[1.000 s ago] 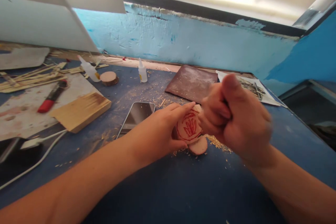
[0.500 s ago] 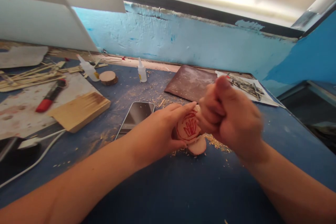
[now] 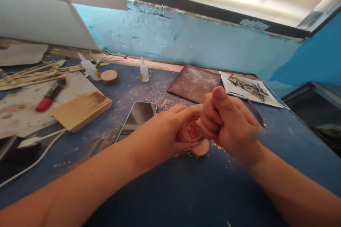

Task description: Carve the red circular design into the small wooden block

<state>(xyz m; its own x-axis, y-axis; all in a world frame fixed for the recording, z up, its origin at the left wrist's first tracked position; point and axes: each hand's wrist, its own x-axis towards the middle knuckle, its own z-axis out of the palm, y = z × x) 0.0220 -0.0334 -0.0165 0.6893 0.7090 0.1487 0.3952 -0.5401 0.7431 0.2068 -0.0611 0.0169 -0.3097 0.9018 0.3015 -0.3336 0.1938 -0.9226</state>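
Observation:
My left hand [image 3: 173,127] grips a round wood slice [image 3: 191,132] by its edge, fingers over the top and thumb below. Red lines form a ring and a pattern on the face of the slice. My right hand [image 3: 226,122] is closed in a fist right against the slice's right side, thumb on top; whatever it grips is hidden by the fingers. Under the held slice, a second wood slice [image 3: 200,148] lies on the blue table among wood shavings [image 3: 217,145].
A phone [image 3: 135,118] lies beside my left forearm. Further left are a wooden block [image 3: 81,111], a red-and-black tool [image 3: 51,95] and thin sticks. Behind stand a glue bottle [image 3: 144,70], a wood slice [image 3: 109,77] and a brown sheet [image 3: 195,82]. At right is a dark pencil-like stick [image 3: 256,112].
My right fist has shifted slightly down and left, uncovering the dark stick on the right and more of the brown sheet. My left hand keeps its hold on the slice.

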